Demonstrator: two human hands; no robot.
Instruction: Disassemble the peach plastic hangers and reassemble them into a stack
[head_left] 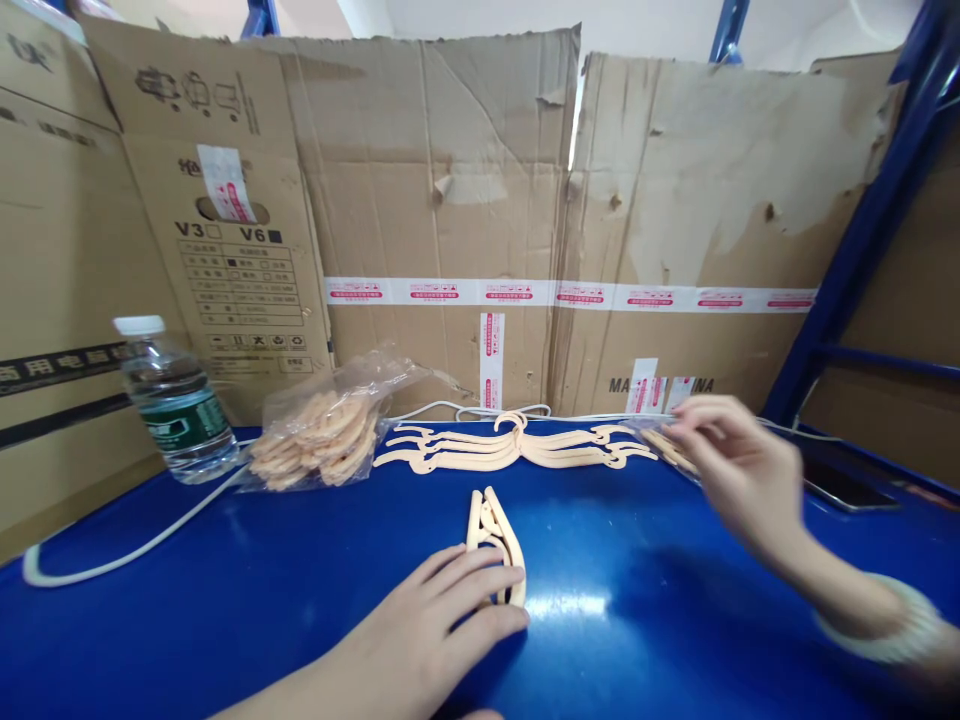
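Left fingers (487,588) spread over a folded hanger (517,570). Right fingers (709,410) are by a bag (667,450), grip unclear. Behind are hangers (469,459), a bottle (184,425) and cardboard (375,220).

Carton panel (225,255), behind and above the water bottle (180,410): "V3" with unfilled box, "V6" with filled box. Dark band (67,368) on the side carton (60,240), left of the bottle: "商用电". Cardboard sheet (720,200), far right of the bottle: "MA" and "INA". Red print on white tape (525,292), right of the bottle: illegible.
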